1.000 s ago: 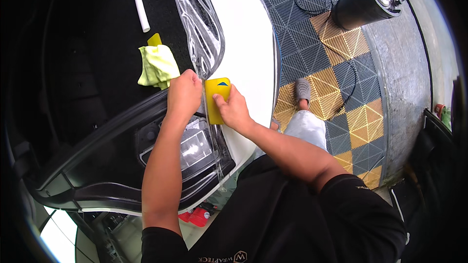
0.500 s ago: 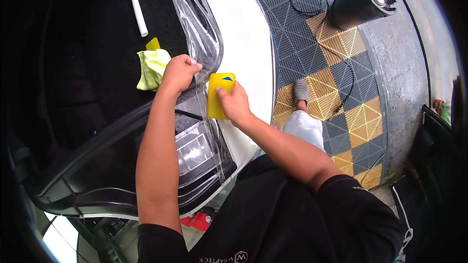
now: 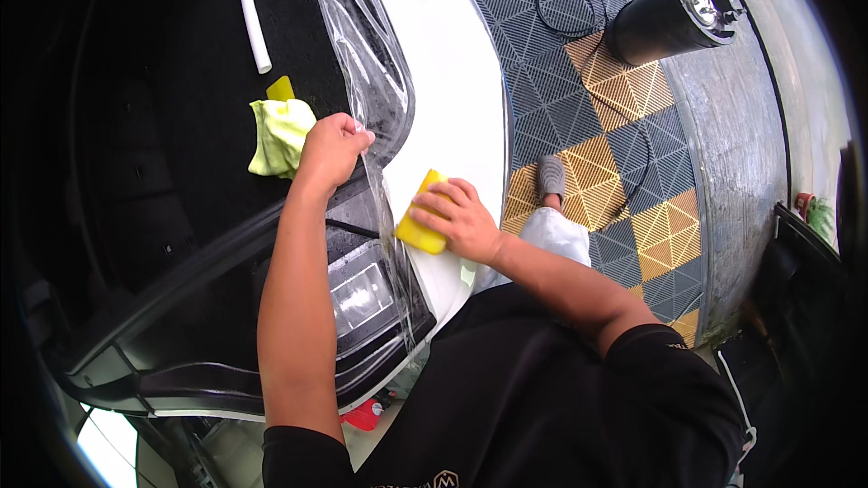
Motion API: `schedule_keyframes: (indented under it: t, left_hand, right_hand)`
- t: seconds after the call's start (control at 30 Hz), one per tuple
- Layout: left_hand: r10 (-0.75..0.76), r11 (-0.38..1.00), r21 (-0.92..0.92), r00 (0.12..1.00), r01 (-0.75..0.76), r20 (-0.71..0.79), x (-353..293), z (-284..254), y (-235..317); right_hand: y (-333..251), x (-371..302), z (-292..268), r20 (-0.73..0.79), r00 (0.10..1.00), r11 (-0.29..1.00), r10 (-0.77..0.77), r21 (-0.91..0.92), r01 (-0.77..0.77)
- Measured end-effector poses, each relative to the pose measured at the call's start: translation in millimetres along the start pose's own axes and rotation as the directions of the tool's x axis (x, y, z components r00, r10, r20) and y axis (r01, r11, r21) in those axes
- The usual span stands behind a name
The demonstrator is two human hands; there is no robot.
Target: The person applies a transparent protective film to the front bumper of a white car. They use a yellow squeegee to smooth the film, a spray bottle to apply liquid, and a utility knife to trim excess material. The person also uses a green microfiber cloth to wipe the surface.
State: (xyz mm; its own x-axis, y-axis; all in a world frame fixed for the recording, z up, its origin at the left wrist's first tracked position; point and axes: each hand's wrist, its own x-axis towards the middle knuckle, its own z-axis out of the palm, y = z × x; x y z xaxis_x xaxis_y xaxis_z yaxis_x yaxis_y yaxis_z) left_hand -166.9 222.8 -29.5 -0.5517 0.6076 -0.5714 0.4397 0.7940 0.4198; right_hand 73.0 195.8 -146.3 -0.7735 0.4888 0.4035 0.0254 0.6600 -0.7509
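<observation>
My left hand (image 3: 331,152) is closed in a pinch on the edge of a clear plastic film (image 3: 354,59). The wrinkled film runs along the border between the dark cargo area and the white car body panel (image 3: 459,108). With fingers spread over its face, my right hand (image 3: 467,224) presses a yellow squeegee card (image 3: 418,233) on the white panel, just right of the film. Left of my left hand lies a crumpled yellow-green cloth (image 3: 278,137). Part of a second yellow card (image 3: 281,88) sticks out behind it.
A white tube (image 3: 252,14) lies on the dark car carpet (image 3: 172,117). Right of the car stands a black tank (image 3: 665,23) with a black hose (image 3: 592,68) curling over grey and tan floor tiles (image 3: 588,176). A red thing (image 3: 363,416) shows below the car's edge.
My right hand has turned and moved nearer to me with the squeegee card, which is now tilted. My fingers now lie over its face. The left hand keeps its pinch.
</observation>
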Motion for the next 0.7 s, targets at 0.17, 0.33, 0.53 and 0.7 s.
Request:
schedule_keyframes:
  t: [0.17,0.33,0.53,0.7]
  left_hand:
    - [-0.031,0.996,-0.08,0.998,0.035,0.048,5,-2,1]
    - [-0.075,0.985,-0.148,0.995,0.084,0.068,-1,-4,3]
    - [-0.039,0.984,-0.166,0.991,0.06,0.127,3,-4,9]
    - [-0.103,0.989,-0.102,0.991,0.111,0.08,7,-3,-1]
  right_hand:
    - [31,67,-5,-0.015,0.999,0.999,-0.036,0.022,0.036]
    - [25,30,-27,0.025,0.991,0.991,0.129,0.028,-0.13]
    - [30,61,5,-0.072,0.997,0.999,0.032,-0.021,-0.034]
    - [50,74,-44,0.028,0.999,1.0,-0.021,-0.01,0.021]
